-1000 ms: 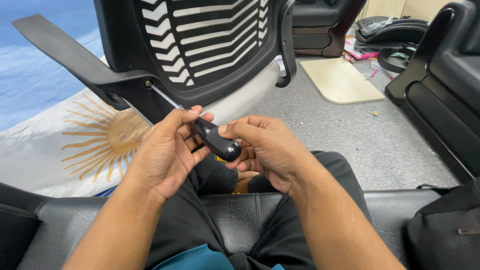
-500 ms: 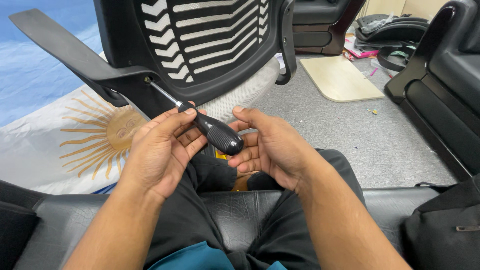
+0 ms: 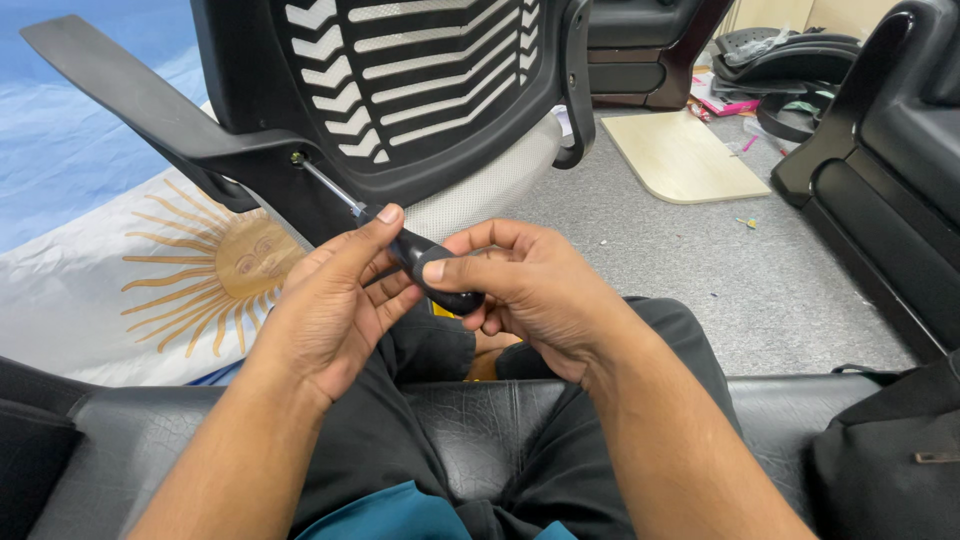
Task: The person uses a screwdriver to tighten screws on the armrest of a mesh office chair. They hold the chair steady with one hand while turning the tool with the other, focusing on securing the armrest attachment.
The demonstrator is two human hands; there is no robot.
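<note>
Starting at the far left, a cloth [image 3: 150, 270] printed with a golden sun lies flat and soft on the floor, pale with blue above it. Over it juts a black plastic armrest [image 3: 110, 85], hard, smooth and blade-shaped, joined to a chair back [image 3: 400, 90] of rigid black plastic cut with slanted slots, pale mesh showing behind them.

A screwdriver [image 3: 425, 265] runs from that joint down toward the lap: its thin bright metal shaft [image 3: 325, 185] meets a screw [image 3: 296, 157] at the base of the armrest, and its fat black handle sits between both hands. It looks light, stiff and unbending, the handle glossy and likely a little slippery, so the thick rounded grip is the natural place to hold it, not the narrow shaft.

The left hand [image 3: 325, 310] cups the handle from below, fingers curled, thumb laid along the top near the shaft. The right hand [image 3: 530, 290] pinches the butt end between thumb and bent fingers.

Further right, grey short-pile carpet [image 3: 700, 260] carries a flat beige board [image 3: 680, 155], and a bulky black padded seat part [image 3: 890, 160] stands at the edge. Cracked black leather [image 3: 470, 420] lies under the legs.
</note>
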